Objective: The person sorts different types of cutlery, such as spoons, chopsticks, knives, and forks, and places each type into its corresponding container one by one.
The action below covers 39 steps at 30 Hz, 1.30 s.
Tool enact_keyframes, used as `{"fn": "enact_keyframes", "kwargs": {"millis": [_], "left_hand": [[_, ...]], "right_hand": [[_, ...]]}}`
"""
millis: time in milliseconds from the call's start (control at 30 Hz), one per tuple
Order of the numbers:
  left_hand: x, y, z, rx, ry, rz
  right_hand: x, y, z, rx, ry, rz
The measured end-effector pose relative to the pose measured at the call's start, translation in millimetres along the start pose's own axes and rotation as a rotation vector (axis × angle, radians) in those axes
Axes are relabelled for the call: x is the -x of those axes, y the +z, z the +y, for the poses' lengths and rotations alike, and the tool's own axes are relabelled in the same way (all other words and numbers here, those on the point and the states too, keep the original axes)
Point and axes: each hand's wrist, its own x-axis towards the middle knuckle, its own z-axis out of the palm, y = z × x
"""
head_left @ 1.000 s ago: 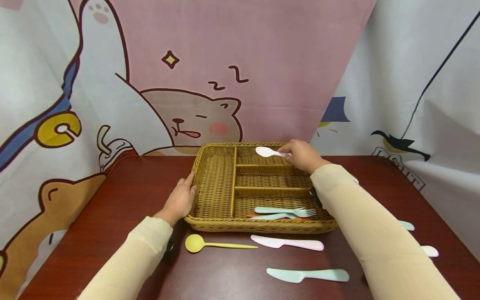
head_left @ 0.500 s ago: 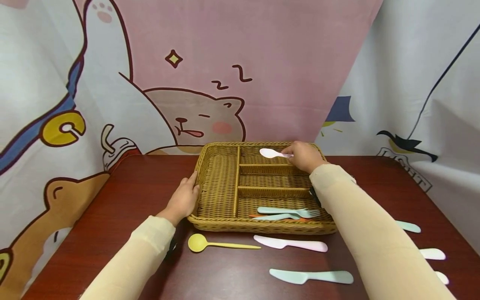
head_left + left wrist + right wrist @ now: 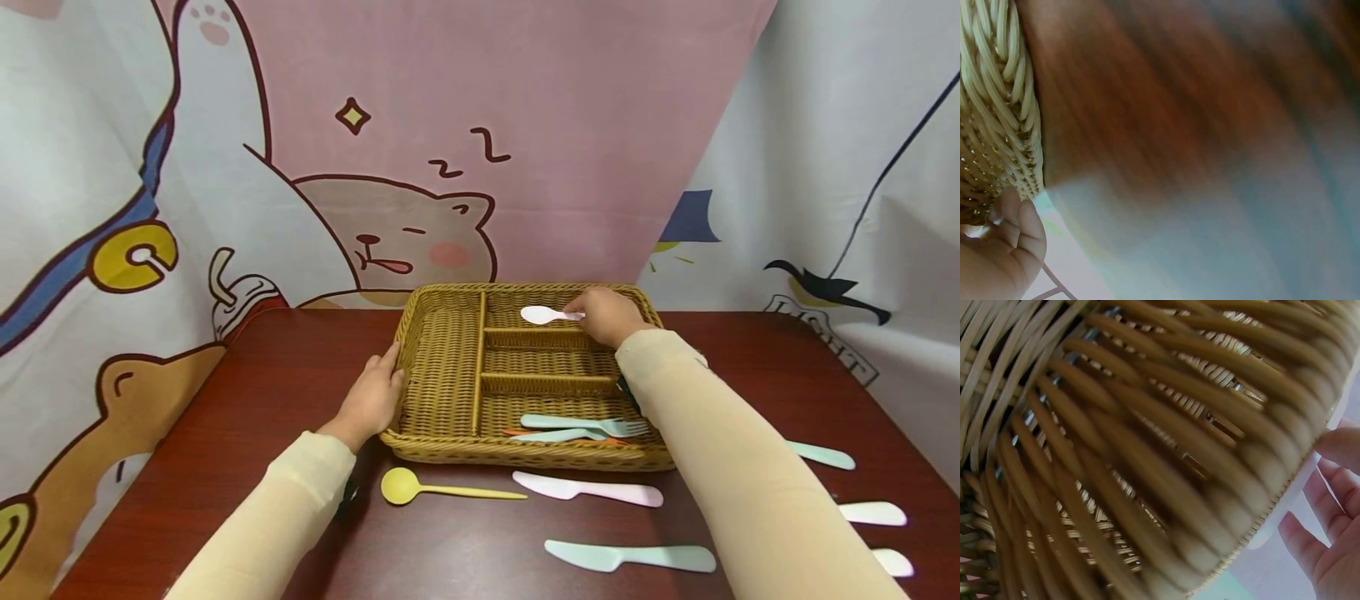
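Observation:
My right hand [image 3: 611, 317] pinches a pale pink spoon [image 3: 538, 315] by its handle, over the back right compartment of a wicker cutlery basket [image 3: 442, 367]. The bowl of the spoon points left. At the basket's left side, my left hand [image 3: 371, 396] lies against the outer wall with its fingers fairly straight. Its fingertips also show by the woven wall [image 3: 1007, 106] in the left wrist view. Inside the front right compartment lie a light blue fork [image 3: 585, 424], another light blue piece [image 3: 558, 435] and some orange cutlery, mostly hidden beneath them.
In front of the basket are a yellow spoon [image 3: 401, 486], a pink knife [image 3: 588, 489] and a mint green knife [image 3: 630, 557] on the dark red table [image 3: 255, 400]. Several handles, one light green [image 3: 821, 454], stick out past my right sleeve. A printed cloth [image 3: 585, 150] hangs behind.
My right hand has come down slightly with the pink spoon, lower over the back right compartment. The left hand keeps its place on the basket. The head view has shifted a little.

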Motion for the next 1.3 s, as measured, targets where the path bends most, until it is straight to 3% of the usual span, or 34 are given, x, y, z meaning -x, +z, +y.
{"fn": "enact_keyframes", "kwargs": {"millis": [900,1100,1300], "left_hand": [[-0.6,1.6,-0.9,0.006,0.0,0.019],[-0.6,2.0,-1.4,0.006,0.008,0.023],[-1.2,1.5,-1.4,0.01,0.006,0.03]], "right_hand": [[-8.1,0.3,-3.5,0.078,-0.031,-0.101],[-7.2,2.2,2.0,-0.01,-0.023,-0.076],[-5.5,2.0,4.9,-0.266,0.026,-0.06]]}}
